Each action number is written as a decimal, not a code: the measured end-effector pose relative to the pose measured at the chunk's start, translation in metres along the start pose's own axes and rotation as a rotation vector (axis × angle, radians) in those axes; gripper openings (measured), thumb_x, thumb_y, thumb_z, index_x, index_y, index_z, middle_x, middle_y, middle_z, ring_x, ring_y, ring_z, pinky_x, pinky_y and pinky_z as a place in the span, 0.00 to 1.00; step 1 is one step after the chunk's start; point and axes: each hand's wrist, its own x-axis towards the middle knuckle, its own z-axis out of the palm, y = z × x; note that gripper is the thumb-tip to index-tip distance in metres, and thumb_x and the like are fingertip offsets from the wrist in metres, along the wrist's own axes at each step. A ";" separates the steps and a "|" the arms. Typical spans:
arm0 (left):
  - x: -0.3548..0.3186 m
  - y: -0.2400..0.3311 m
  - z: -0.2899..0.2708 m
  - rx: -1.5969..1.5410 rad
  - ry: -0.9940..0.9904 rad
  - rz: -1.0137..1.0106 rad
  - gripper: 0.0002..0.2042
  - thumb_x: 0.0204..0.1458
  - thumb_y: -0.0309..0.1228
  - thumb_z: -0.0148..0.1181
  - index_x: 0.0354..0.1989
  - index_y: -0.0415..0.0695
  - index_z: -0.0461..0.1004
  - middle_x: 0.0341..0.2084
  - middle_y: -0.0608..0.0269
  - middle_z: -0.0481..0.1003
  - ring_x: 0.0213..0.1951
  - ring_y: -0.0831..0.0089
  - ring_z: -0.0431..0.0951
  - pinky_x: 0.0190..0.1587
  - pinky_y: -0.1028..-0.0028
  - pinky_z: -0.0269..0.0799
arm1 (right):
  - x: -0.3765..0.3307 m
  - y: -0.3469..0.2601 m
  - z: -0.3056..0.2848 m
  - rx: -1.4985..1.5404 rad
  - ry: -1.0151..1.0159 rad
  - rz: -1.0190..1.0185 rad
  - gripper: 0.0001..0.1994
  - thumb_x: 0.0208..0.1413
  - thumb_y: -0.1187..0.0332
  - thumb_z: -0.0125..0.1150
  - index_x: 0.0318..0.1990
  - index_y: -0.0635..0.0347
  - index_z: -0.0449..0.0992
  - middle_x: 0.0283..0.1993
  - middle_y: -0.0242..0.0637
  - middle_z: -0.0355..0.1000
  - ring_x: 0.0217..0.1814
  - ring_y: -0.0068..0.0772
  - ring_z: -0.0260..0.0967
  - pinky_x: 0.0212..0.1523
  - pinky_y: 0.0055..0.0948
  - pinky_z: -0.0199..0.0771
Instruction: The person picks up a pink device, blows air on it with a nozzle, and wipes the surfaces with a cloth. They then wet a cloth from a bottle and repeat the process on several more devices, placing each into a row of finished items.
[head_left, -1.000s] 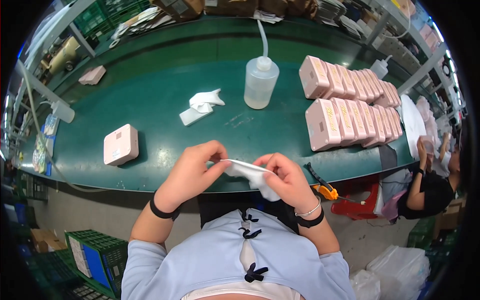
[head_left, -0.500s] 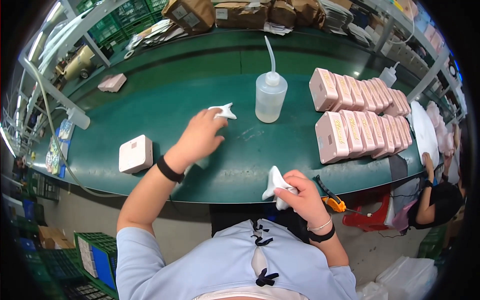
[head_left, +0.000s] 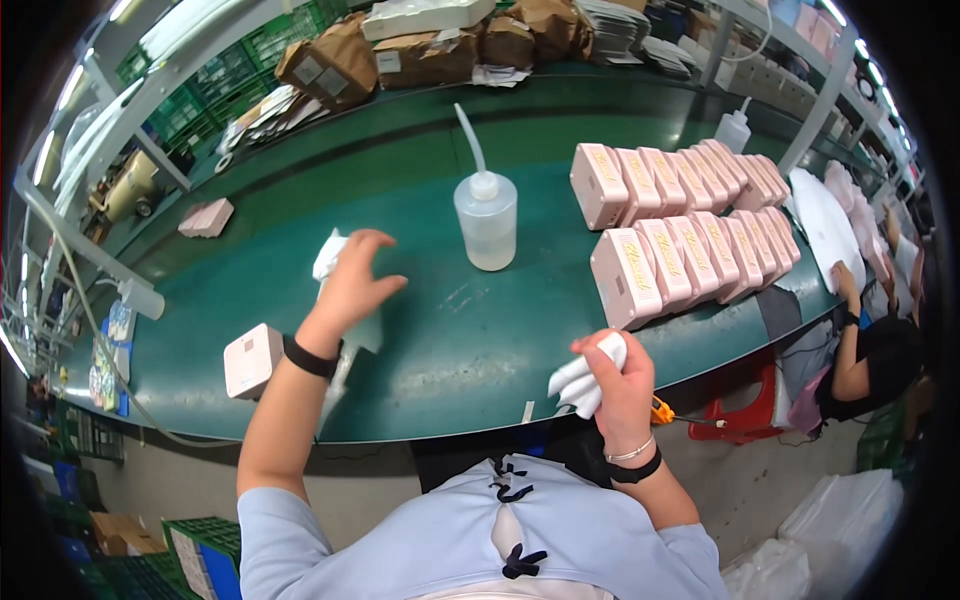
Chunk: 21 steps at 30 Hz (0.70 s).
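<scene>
My left hand (head_left: 352, 285) is over the green table with thumb and fingers spread. A crumpled white cloth (head_left: 328, 254) lies against its far left side; whether they touch is hidden. My right hand (head_left: 622, 385) pinches a folded white cloth (head_left: 588, 376) near the table's front edge. Left of my left forearm, a pale pink box-shaped device (head_left: 254, 361) rests on the table. Beyond and between my hands stands a clear squeeze bottle (head_left: 487, 225) with a bent spout, partly filled with liquid.
Two rows of pink devices (head_left: 630, 278) stand on edge at the right. An orange-handled tool (head_left: 661, 410) shows behind my right hand. Another pink piece (head_left: 207, 218) lies far left. Brown paper packages (head_left: 430, 58) line the back shelf. A co-worker's arm (head_left: 848, 305) is at the right.
My view has shifted right. My left hand has moved left and its fingers have spread; the white cloth beside it has moved left too. My right hand still holds its cloth, now turned differently.
</scene>
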 end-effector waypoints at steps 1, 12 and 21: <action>0.002 0.012 0.004 -0.239 -0.047 0.033 0.30 0.44 0.30 0.72 0.58 0.44 0.67 0.61 0.56 0.65 0.62 0.55 0.66 0.60 0.57 0.65 | 0.000 0.003 -0.001 0.189 0.030 0.183 0.10 0.56 0.78 0.60 0.45 0.66 0.73 0.48 0.43 0.75 0.51 0.32 0.74 0.52 0.30 0.73; 0.072 0.085 0.082 -0.619 0.145 -0.062 0.47 0.35 0.32 0.79 0.65 0.37 0.56 0.54 0.52 0.71 0.58 0.61 0.72 0.62 0.64 0.66 | 0.004 -0.005 0.010 0.305 0.104 0.137 0.19 0.57 0.82 0.55 0.57 0.67 0.68 0.52 0.41 0.75 0.53 0.31 0.74 0.55 0.30 0.74; -0.069 0.110 0.011 -1.170 -0.617 -0.077 0.40 0.38 0.24 0.77 0.64 0.39 0.63 0.54 0.60 0.73 0.57 0.70 0.73 0.61 0.66 0.68 | 0.016 -0.007 0.008 0.351 0.131 0.084 0.25 0.55 0.85 0.53 0.62 0.66 0.64 0.58 0.42 0.71 0.60 0.33 0.71 0.60 0.33 0.71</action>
